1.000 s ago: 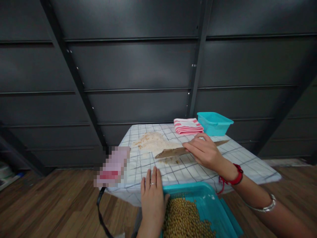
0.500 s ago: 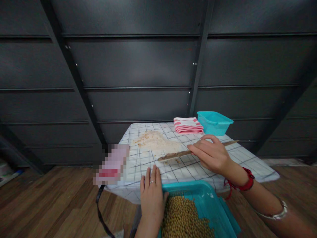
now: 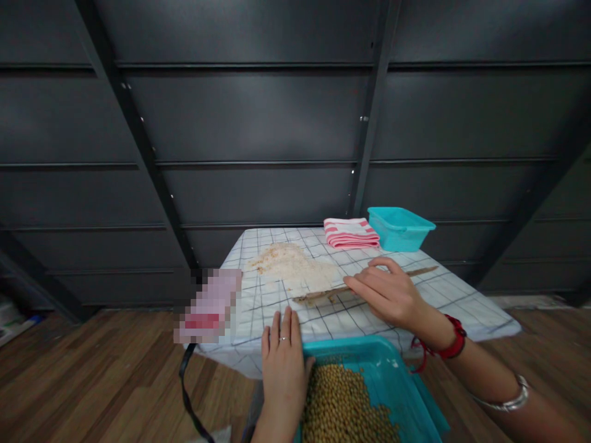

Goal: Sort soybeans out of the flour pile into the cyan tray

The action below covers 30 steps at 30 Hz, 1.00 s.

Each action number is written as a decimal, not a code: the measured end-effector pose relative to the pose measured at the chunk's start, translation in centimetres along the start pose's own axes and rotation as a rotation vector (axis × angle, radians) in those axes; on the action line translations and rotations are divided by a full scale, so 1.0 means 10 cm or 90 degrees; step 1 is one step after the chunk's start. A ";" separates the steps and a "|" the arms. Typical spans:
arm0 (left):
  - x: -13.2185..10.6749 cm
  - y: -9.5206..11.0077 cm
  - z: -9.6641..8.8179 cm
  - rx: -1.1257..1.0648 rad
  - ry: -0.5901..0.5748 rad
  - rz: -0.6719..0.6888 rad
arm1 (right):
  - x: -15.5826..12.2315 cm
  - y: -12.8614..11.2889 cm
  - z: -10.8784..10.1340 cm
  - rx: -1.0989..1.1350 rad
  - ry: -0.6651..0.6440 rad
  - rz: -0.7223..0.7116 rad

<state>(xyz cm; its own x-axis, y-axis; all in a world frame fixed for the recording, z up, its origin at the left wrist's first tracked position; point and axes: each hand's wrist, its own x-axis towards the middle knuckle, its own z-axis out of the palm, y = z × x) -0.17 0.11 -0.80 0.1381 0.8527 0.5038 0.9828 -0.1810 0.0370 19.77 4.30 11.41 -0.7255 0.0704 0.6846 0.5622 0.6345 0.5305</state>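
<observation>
My right hand (image 3: 388,292) is closed around a thin brown wooden stick (image 3: 330,294), pinched between thumb and fingers. The stick's left end reaches low over the checked tablecloth, just in front of a spread pile of pale, powdery grains (image 3: 293,264); I cannot tell whether it touches the cloth. My left hand (image 3: 284,357) lies flat with fingers stretched forward at the cloth's near edge. Its thumb rests by the left rim of a teal plastic tray (image 3: 392,363). Inside the tray lies a heap of yellowish-green beans (image 3: 344,400).
A folded pink-and-white striped towel (image 3: 351,234) and a turquoise plastic basin (image 3: 399,231) stand at the back right of the tablecloth (image 3: 258,307). A blurred pink object (image 3: 210,307) with a black strap (image 3: 184,381) sits at the left edge. Dark panels rise behind.
My right hand has shifted slightly left, and the stick has moved with it and sunk a little toward the cloth. My left hand stays in place.
</observation>
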 end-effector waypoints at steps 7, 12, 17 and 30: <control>0.00 -0.01 0.01 -0.002 0.009 0.007 | 0.02 0.00 0.00 -0.012 0.011 0.002; 0.00 -0.01 -0.01 0.005 0.005 0.006 | 0.04 -0.03 0.03 -0.012 -0.001 0.000; 0.01 0.00 -0.01 -0.009 0.006 0.000 | -0.06 -0.08 -0.08 0.012 -0.006 0.007; 0.02 0.01 -0.05 0.003 -0.001 -0.006 | -0.02 -0.06 -0.10 -0.008 0.001 0.002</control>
<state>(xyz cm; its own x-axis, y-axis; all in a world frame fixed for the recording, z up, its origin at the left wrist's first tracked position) -0.12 0.00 -0.23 0.1283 0.8551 0.5024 0.9847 -0.1703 0.0383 19.95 3.11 11.46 -0.7232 0.0704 0.6870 0.5689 0.6246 0.5349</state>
